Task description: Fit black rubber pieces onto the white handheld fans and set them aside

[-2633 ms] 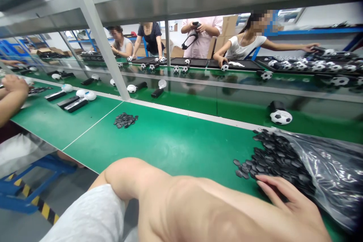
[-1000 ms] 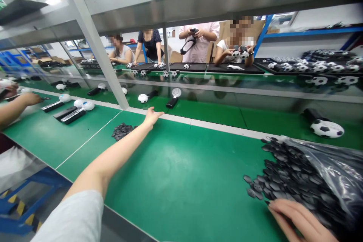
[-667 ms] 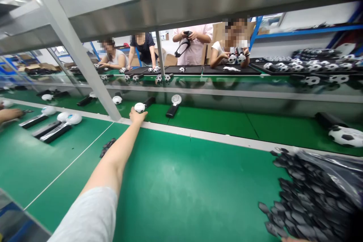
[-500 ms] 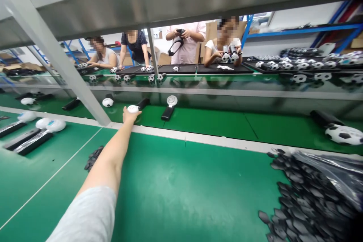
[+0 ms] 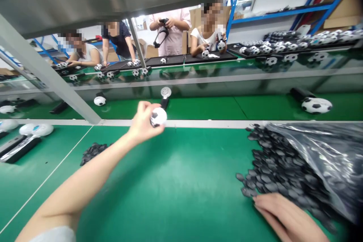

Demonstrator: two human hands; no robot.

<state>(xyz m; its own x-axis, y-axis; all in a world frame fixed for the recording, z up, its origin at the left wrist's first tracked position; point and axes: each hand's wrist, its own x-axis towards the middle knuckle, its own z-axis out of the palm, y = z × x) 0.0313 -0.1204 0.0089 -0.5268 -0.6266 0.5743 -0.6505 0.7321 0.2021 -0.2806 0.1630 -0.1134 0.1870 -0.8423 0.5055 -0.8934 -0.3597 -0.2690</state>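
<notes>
My left hand [image 5: 144,123] is closed around the round head of a handheld fan [image 5: 159,116], white with black football patches. It holds the fan above the near edge of the conveyor; the handle is hidden from view. At the lower right, my right hand [image 5: 286,211] touches the near edge of a pile of small flat black pieces [image 5: 272,166]. Its thumb and fingers are pressed together, with a dark bit at the tips too small to make out. Just behind my left hand, another fan [image 5: 166,92] lies on the green belt, its white grille facing up.
A clear plastic bag [image 5: 326,151] lies partly over the black pieces. More fans [image 5: 316,105] rest on the belt. A smaller black heap [image 5: 93,153] and fans [image 5: 36,130] lie left. A slanted metal post [image 5: 65,87] stands left; co-workers sit and stand across the line.
My left hand has lifted the fan off the belt and brought it right and nearer. My right hand has come into view at the black pile. The view has shifted right.
</notes>
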